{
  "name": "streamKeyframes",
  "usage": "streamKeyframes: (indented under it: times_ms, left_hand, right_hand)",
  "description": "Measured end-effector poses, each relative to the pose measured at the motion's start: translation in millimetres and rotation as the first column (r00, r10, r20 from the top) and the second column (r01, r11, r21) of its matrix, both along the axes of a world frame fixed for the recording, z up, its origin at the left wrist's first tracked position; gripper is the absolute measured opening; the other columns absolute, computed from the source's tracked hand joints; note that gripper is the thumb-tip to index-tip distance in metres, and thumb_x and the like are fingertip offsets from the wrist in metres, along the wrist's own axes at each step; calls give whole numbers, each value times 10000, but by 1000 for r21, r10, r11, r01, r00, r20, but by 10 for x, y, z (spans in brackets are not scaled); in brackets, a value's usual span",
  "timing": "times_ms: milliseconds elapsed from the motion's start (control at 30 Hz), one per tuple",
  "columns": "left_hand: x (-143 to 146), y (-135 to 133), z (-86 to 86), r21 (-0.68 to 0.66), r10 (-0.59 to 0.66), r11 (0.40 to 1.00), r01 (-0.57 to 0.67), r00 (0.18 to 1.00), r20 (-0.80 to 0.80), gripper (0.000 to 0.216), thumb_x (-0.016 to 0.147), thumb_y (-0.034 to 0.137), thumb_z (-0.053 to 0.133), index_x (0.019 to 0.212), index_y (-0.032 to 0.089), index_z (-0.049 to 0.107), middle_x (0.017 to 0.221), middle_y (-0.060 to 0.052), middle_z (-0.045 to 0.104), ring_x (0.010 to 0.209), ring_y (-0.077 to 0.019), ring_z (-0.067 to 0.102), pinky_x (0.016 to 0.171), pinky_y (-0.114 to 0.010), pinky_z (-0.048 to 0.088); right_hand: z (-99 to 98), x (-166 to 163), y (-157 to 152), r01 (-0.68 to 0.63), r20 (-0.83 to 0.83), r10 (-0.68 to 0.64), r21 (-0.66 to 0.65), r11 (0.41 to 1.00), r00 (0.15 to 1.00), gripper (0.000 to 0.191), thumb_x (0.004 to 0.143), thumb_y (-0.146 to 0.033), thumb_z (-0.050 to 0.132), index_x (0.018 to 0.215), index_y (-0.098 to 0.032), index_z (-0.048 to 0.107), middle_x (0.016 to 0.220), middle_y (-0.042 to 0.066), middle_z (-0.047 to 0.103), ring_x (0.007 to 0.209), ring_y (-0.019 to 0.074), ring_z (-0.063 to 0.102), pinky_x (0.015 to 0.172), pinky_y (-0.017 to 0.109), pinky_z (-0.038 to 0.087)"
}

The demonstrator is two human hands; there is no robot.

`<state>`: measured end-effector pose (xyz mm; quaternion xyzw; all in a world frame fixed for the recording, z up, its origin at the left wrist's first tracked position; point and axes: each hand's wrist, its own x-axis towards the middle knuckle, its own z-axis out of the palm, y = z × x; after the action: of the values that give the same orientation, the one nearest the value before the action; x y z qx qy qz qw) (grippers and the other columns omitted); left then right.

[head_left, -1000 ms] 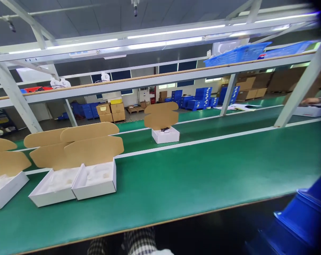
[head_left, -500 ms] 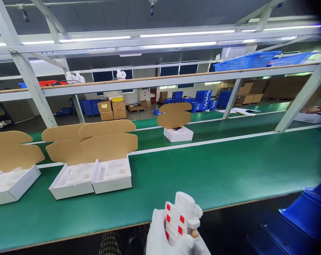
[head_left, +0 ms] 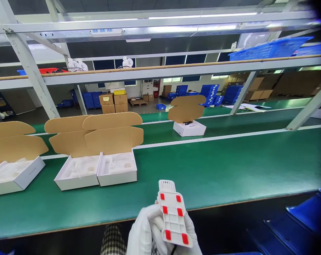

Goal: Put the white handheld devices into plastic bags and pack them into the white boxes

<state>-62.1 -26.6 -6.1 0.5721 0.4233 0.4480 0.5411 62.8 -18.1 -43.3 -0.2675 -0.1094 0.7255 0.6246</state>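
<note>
While raised at bottom centre of frame: white plastic part with red pads, clasped together in both gloved hands, left hand and right hand.
Pad side turned up, presumably for checking; open boxes lined up left of centre on green belt, lids back for loading.

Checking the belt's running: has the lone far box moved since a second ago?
Yes. The far box has shifted right, away from the two near boxes and toward the slanted post.

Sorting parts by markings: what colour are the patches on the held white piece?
Red patches, head view.
</note>
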Motion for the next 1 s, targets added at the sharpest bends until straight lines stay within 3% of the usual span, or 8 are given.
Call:
streamKeyframes:
  times_ms: [100, 200, 400, 500, 600, 700, 867, 1000]
  left_hand:
    - [-21, 35, -3, 21, 12, 1000, -13, 997, 74, 530, 936, 616, 357, 1235, 276, 632, 760, -68, 683, 807, -256, 669, 822, -375, 585]
    - [-35, 50, -16, 35, 32, 999, -34, 996, 80, 584, 940, 642, 306, 1249, 258, 620, 757, -70, 672, 794, -250, 666, 823, -378, 581]
    - [-101, 63, -49, 24, 55, 998, -55, 998, 37, 579, 945, 629, 302, 1263, 257, 612, 812, -82, 684, 804, -254, 668, 823, -379, 583]
    - [-144, 53, -54, 29, 87, 996, -88, 996, 34, 576, 944, 629, 308, 1278, 263, 602, 815, -84, 687, 849, -265, 670, 850, -387, 581]
    - [-177, 43, -35, 36, 96, 994, -99, 992, 85, 575, 943, 631, 319, 1278, 257, 600, 794, -75, 685, 887, -271, 670, 916, -412, 561]
    - [-193, 38, -13, 26, 116, 992, -120, 985, 126, 560, 937, 631, 347, 1258, 259, 616, 839, -76, 696, 927, -278, 668, 939, -421, 552]
    - [-193, 20, -31, 5, 217, 975, -221, 961, 174, 557, 931, 616, 381, 1234, 229, 643, 867, -105, 712, 994, -320, 656, 930, -444, 552]
    - [-199, 63, -16, 6, 241, 969, -248, 947, 214, 571, 931, 627, 379, 1246, 216, 618, 958, -114, 709, 1000, -314, 648, 884, -434, 554]
  right_hand:
    - [90, -43, -45, -5, 66, 3, 37, 999, 998, 380, 618, -408, 892, 936, -242, 766, 792, 30, 738, 682, 214, 668, 626, 316, 571]
    - [91, -47, -17, -41, 59, 39, 20, 999, 998, 410, 655, -482, 858, 956, -223, 759, 720, 26, 713, 643, 208, 659, 650, 336, 576]
    - [96, -97, 45, 9, 34, -8, -42, 999, 999, 350, 706, -476, 833, 940, -228, 755, 905, 50, 755, 963, 239, 684, 845, 339, 564]
    - [119, -159, 31, 42, 47, -39, -61, 997, 998, 297, 740, -476, 812, 890, -225, 758, 910, 49, 757, 1025, 224, 667, 917, 322, 533]
    - [108, -210, 46, -16, 23, 17, -26, 1000, 1000, 311, 764, -500, 782, 887, -216, 749, 773, 39, 734, 779, 202, 689, 743, 295, 568]
    - [96, -260, 91, -114, -1, 114, 29, 993, 993, 407, 780, -546, 742, 1006, -208, 720, 677, 10, 681, 443, 138, 533, 460, 255, 478]
    - [120, -365, 158, -106, -4, 106, 55, 993, 994, 465, 794, -578, 717, 1077, -211, 687, 630, -22, 606, 412, 102, 430, 441, 236, 428]
    - [143, -373, 224, -141, 107, 131, 90, 986, 986, 424, 814, -625, 664, 936, -220, 691, 573, -28, 542, 436, 113, 426, 424, 236, 411]
